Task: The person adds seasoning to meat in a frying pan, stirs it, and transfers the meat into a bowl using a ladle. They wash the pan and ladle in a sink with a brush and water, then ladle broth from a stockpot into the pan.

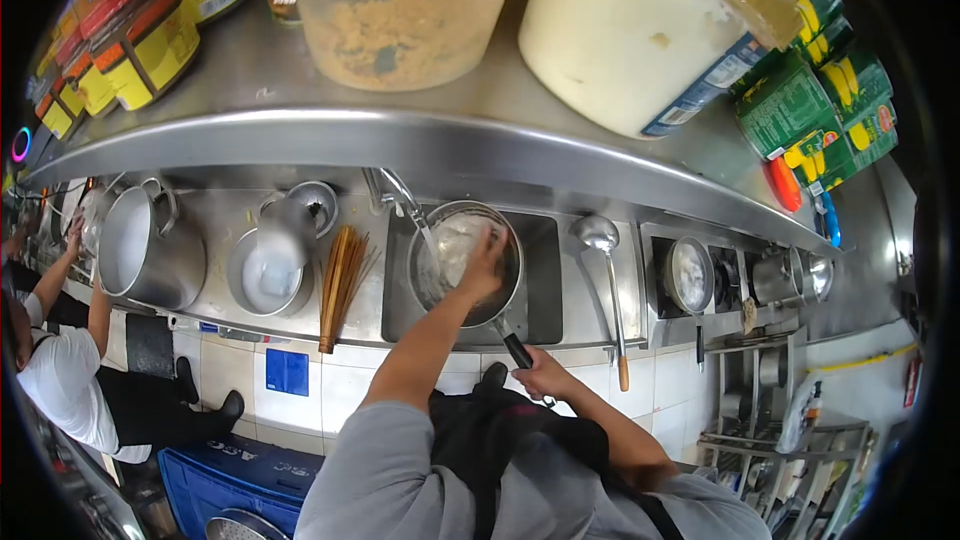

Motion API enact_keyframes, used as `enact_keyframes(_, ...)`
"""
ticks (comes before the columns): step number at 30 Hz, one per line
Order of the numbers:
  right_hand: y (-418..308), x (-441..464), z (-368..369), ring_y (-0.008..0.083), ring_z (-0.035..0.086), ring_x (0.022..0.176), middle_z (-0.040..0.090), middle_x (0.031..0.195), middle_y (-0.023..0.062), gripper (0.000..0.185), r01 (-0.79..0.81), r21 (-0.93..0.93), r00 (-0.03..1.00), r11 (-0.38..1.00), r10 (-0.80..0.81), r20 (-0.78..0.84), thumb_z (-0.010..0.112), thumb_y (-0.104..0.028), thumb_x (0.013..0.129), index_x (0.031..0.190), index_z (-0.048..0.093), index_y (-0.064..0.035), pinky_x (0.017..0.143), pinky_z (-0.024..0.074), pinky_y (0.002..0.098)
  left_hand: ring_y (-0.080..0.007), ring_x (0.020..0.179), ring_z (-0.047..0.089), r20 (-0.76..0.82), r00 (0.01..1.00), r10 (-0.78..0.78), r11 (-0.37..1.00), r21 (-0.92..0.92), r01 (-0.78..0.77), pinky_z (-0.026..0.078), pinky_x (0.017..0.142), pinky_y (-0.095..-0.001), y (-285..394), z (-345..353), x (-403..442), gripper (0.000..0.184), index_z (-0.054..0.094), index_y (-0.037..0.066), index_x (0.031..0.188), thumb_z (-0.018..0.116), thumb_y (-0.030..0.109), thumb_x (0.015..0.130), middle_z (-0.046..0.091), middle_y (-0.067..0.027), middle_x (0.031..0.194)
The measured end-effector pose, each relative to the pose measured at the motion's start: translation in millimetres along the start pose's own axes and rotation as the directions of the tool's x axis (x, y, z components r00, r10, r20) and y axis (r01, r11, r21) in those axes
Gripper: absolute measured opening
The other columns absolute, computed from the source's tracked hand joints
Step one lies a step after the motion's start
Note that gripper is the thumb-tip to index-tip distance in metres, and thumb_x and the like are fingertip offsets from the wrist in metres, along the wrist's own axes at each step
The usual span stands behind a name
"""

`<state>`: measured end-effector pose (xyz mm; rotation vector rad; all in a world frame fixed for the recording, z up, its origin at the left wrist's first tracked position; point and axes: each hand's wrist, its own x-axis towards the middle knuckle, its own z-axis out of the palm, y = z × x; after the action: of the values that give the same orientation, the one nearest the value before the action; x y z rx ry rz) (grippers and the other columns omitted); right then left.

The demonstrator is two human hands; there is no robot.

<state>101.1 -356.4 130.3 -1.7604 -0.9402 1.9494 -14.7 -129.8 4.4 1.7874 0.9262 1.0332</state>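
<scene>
A wok [512,285] with whitish, foamy water in it is held over the sink [545,250]. My right hand [545,376] is closed around its black handle [516,350]. Inside the wok, my left hand [483,265] reaches down to the right part of the inner surface, its fingers stretched out. What lies beneath the palm is hidden. From the faucet [405,198], water runs into the wok's left part.
Bamboo sticks [343,290], a pot with white contents [268,285] and a large pot [150,250] stand left. A ladle [608,290] lies right, before a second pan [690,275]. A shelf [400,130] with tubs overhangs. Another person [75,380] works far left.
</scene>
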Motion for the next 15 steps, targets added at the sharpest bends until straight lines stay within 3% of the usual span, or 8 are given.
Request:
enact_keyframes(2,6,-2,-11,0.0261,0.063,0.060,0.061,0.072,0.0132,0.044,0.081,-0.276,0.979,0.958,-0.128,-0.156,0.069,-0.011,0.085,0.124,0.050,-0.0048,0.054,0.0507,0.0410,-0.0345,0.149,0.030,0.388,0.919,0.070,0.990,0.084,-0.111,0.033,0.118,-0.0388,-19,-26,-6,0.075,0.052,0.023,0.146,0.066,-0.002,0.077,0.035,-0.0191,0.159)
enact_keyframes(4,20,-12,-21,0.0332,0.068,0.069,0.065,0.077,0.0185,0.040,0.064,-0.498,0.898,0.865,-0.268,-0.350,0.069,-0.012,0.083,0.119,0.052,-0.0052,0.063,0.0540,0.0464,-0.0243,0.114,0.065,0.112,0.993,-0.036,0.913,-0.400,0.078,0.050,0.099,-0.0362,-156,-32,-16,0.041,0.065,0.007,0.125,0.067,0.003,0.084,0.070,-0.0143,0.119)
enact_keyframes(5,31,-14,-31,0.0342,0.068,0.070,0.066,0.077,0.0195,0.041,0.005,-0.668,0.847,0.744,-0.358,-0.392,0.066,-0.012,0.082,0.121,0.052,-0.0059,0.063,0.0536,0.0474,-0.0241,0.121,0.059,0.023,0.900,-0.435,0.900,0.042,0.434,0.050,0.098,-0.0373,-102,-78,-5,0.038,0.063,0.007,0.127,0.059,0.010,0.090,0.067,-0.0110,0.125)
enact_keyframes(6,44,-23,-40,0.0352,0.069,0.072,0.066,0.078,0.0206,0.043,-0.102,-0.791,0.793,0.604,-0.430,-0.431,0.064,-0.011,0.082,0.122,0.052,-0.0067,0.064,0.0531,0.0485,-0.0247,0.121,0.059,0.070,0.671,-0.739,0.503,-0.606,0.617,0.050,0.097,-0.0385,-122,-103,12,0.040,0.057,0.009,0.134,0.055,0.014,0.094,0.063,-0.0122,0.129)
enact_keyframes(7,25,-45,-39,0.0424,0.068,0.085,0.069,0.086,0.0220,0.039,-0.226,-0.735,0.804,0.639,-0.304,-0.512,0.060,-0.014,0.082,0.120,0.054,-0.0104,0.073,0.0530,0.0531,-0.0246,0.121,0.058,0.137,0.990,-0.026,0.765,-0.635,0.108,0.049,0.096,-0.0389,-204,-129,-10,0.045,0.049,0.010,0.141,0.051,0.024,0.098,0.059,-0.0099,0.135)
enact_keyframes(8,18,-63,-41,0.0424,0.068,0.085,0.069,0.086,0.0220,0.039,-0.265,-0.664,0.752,0.699,-0.281,-0.596,0.060,-0.014,0.082,0.120,0.054,-0.0104,0.073,0.0530,0.0531,-0.0239,0.121,0.058,0.223,0.688,-0.690,0.296,-0.782,0.549,0.048,0.096,-0.0411,-135,-157,17,0.049,0.043,0.012,0.146,0.048,0.029,0.100,0.055,-0.0083,0.138)
enact_keyframes(9,15,-76,-42,0.0411,0.069,0.085,0.069,0.086,0.0211,0.040,-0.303,-0.674,0.777,0.673,-0.235,-0.584,0.060,-0.015,0.081,0.121,0.054,-0.0113,0.073,0.0530,0.0527,-0.0227,0.121,0.058,0.381,0.756,-0.532,0.196,-0.814,0.548,0.046,0.098,-0.0446,-154,-184,26,0.042,0.049,0.012,0.140,0.046,0.027,0.101,0.058,-0.0076,0.135)
enact_keyframes(15,45,-122,-51,0.0380,0.069,0.081,0.070,0.084,0.0154,0.044,-0.236,-0.651,0.775,0.721,-0.265,-0.574,0.057,-0.013,0.084,0.127,0.054,-0.0203,0.070,0.0531,0.0506,-0.0249,0.109,0.066,0.317,0.597,-0.737,0.064,-0.846,0.529,0.056,0.087,-0.0446,-137,-229,111,0.037,0.062,0.005,0.122,0.048,0.032,0.101,0.068,-0.0108,0.120)
